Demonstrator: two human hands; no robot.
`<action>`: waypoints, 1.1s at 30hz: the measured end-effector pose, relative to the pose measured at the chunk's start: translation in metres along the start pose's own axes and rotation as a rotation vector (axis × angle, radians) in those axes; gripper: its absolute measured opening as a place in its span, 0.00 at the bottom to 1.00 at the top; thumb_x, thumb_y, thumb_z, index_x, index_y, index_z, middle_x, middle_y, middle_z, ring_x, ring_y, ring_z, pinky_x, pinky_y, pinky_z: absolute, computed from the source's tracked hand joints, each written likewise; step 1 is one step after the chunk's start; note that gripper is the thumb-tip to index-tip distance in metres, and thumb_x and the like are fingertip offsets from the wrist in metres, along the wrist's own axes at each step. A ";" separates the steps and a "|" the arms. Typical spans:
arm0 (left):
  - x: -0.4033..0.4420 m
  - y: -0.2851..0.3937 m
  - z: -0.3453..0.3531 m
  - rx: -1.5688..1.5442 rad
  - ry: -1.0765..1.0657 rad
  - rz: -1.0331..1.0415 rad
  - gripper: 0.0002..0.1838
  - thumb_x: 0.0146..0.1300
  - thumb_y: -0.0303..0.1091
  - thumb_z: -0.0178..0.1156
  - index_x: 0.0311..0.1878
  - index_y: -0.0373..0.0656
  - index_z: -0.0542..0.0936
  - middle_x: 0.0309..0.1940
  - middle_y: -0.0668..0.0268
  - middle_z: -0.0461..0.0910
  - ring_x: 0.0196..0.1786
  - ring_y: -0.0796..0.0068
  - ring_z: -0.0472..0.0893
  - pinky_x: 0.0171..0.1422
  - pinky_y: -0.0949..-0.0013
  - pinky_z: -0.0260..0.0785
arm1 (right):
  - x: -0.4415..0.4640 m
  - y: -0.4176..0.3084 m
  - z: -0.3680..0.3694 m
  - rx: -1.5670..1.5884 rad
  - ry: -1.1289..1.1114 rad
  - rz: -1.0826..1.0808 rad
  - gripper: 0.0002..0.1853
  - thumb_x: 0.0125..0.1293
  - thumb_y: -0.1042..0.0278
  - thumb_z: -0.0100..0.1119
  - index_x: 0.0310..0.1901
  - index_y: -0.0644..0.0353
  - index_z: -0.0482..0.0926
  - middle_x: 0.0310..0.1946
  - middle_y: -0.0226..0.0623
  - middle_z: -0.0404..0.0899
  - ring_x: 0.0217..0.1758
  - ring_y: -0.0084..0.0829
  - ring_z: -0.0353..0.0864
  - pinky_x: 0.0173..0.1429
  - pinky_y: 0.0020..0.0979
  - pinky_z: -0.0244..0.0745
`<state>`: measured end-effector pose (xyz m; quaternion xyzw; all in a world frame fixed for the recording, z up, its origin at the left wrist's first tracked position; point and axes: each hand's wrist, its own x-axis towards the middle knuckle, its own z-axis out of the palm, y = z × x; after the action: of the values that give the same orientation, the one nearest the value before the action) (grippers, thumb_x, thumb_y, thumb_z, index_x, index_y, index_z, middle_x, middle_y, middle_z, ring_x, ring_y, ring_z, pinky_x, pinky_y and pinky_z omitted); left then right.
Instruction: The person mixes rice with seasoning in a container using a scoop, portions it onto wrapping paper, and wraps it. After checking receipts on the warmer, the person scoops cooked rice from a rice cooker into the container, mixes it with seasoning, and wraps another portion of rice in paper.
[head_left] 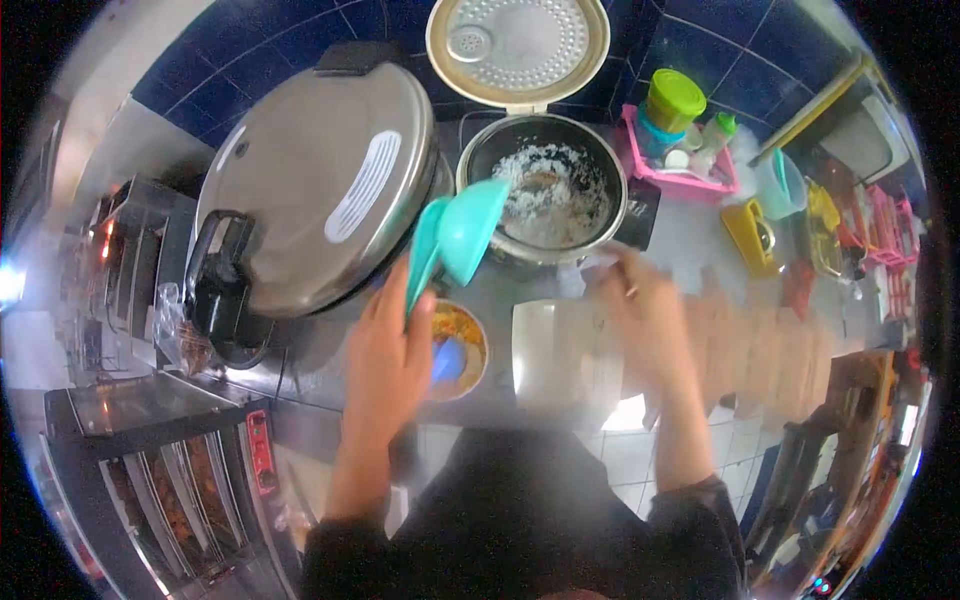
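Note:
My left hand (385, 340) is closed around a teal rice scoop (470, 232) with a rounded bowl. Beside that bowl is a narrower teal piece (425, 245); whether the two are joined I cannot tell. The scoop is tilted at the left rim of an open rice cooker (620, 200), where white rice (545, 185) lies in the dark pot. Below my left hand stands a round container (470, 385) of orange-yellow food with a blue piece in it. My right hand (645, 310), slightly blurred, has its fingers curled in above a pale rectangular tray (545, 350); what they hold is unclear.
A large steel-lidded pot (300, 180) with a black handle stands at the left. Behind the cooker its lid (525, 45) is raised. To the right are a pink basket (685, 180) with containers and a yellow holder (750, 238). Brown objects (760, 350) are blurred.

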<state>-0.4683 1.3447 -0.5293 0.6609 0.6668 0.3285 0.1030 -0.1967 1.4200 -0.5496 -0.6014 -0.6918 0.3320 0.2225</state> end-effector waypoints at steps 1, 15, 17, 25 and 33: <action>0.025 0.005 0.014 0.035 -0.019 0.036 0.22 0.73 0.36 0.54 0.66 0.37 0.71 0.48 0.44 0.82 0.47 0.41 0.83 0.51 0.47 0.74 | 0.030 0.037 -0.009 0.016 0.057 -0.019 0.23 0.70 0.59 0.56 0.63 0.59 0.74 0.51 0.50 0.82 0.47 0.50 0.84 0.46 0.41 0.82; 0.171 -0.008 0.192 0.417 -0.471 0.425 0.26 0.62 0.29 0.56 0.66 0.50 0.76 0.38 0.59 0.81 0.37 0.54 0.85 0.42 0.52 0.78 | 0.125 0.110 0.005 0.644 -0.212 0.285 0.39 0.74 0.59 0.55 0.79 0.56 0.47 0.61 0.49 0.74 0.59 0.34 0.77 0.39 0.33 0.86; 0.167 -0.004 0.178 0.412 -0.543 0.465 0.26 0.62 0.29 0.56 0.65 0.54 0.77 0.38 0.59 0.81 0.38 0.55 0.85 0.42 0.52 0.78 | 0.125 0.114 0.008 0.646 -0.181 0.238 0.38 0.75 0.61 0.54 0.79 0.54 0.48 0.66 0.50 0.71 0.62 0.35 0.75 0.40 0.34 0.87; 0.182 0.032 0.131 0.503 -0.938 0.484 0.25 0.64 0.32 0.57 0.64 0.64 0.79 0.39 0.59 0.83 0.43 0.52 0.85 0.46 0.51 0.77 | 0.123 0.125 0.019 0.655 -0.131 0.176 0.37 0.75 0.61 0.54 0.79 0.54 0.49 0.71 0.51 0.67 0.63 0.35 0.76 0.42 0.33 0.86; 0.198 0.017 0.129 0.792 -0.935 0.141 0.16 0.64 0.34 0.55 0.54 0.52 0.83 0.41 0.49 0.85 0.47 0.45 0.84 0.53 0.44 0.75 | 0.123 0.122 0.014 0.631 -0.152 0.218 0.37 0.75 0.59 0.53 0.79 0.57 0.49 0.68 0.55 0.70 0.61 0.38 0.78 0.42 0.34 0.85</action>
<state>-0.4014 1.5702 -0.5590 0.7656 0.5771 -0.2626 0.1089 -0.1454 1.5448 -0.6590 -0.5469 -0.5011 0.5954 0.3087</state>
